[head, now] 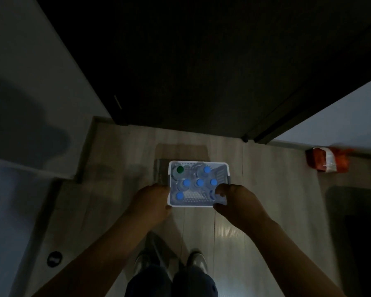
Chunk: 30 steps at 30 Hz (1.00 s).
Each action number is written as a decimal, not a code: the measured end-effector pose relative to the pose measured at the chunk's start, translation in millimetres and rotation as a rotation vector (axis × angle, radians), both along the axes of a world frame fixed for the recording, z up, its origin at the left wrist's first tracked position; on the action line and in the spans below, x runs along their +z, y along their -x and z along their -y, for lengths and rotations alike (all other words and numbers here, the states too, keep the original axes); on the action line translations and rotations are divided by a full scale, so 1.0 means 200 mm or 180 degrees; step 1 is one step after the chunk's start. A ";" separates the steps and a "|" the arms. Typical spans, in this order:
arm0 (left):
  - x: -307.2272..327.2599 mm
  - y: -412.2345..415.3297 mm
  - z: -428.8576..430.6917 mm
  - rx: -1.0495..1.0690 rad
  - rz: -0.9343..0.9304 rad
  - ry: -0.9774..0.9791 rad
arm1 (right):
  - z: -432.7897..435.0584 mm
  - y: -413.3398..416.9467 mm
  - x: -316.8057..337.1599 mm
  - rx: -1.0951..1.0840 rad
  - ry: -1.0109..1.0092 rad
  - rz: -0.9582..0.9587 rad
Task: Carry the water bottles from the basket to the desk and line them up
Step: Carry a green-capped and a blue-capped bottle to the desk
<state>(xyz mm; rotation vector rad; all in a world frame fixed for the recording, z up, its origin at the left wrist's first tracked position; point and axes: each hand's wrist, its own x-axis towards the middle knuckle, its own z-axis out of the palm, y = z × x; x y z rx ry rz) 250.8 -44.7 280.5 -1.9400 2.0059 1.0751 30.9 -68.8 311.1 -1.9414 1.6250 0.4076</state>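
1. The floor [266,189] carries everything here; no bench is in view.
2. The basket [198,162] sits on the floor ahead of the person's feet, with the bottles standing upright inside. It is white perforated plastic, probably light and a bit flexible, so its load would make it sag if lifted by one side.
3. An orange packet [327,160] lies well apart, near the floor's right edge by the wall.
4. The left hand [153,202] holds the basket's left edge near the near-left corner, fingers curled at the rim.
5. The right hand [238,200] is curled over the near-right corner. The light is too dim to tell whether it grips the rim or a bottle beneath it.
6. The bottles [199,182] look like clear, full plastic: moderately heavy each, smooth, and soft-walled enough to dent. The firm neck just under the cap is likely the best place to take hold, or round the body.
7. Five caps are blue, and one green cap [180,169] stands at the far-left corner.
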 end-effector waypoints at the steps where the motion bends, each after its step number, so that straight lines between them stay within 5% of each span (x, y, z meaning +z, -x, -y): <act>1: -0.10 0.01 0.03 0.0013 0.0000 -0.0023 | 0.03 0.01 -0.10 -0.0005 0.0013 0.0019; 16: -1.40 0.00 0.40 0.0077 0.0137 0.0576 | 0.42 0.03 -1.38 -0.0417 0.0720 0.0313; 30: -1.68 0.08 0.60 0.0050 0.0042 0.0773 | 0.58 0.07 -1.76 -0.0346 0.0827 0.0129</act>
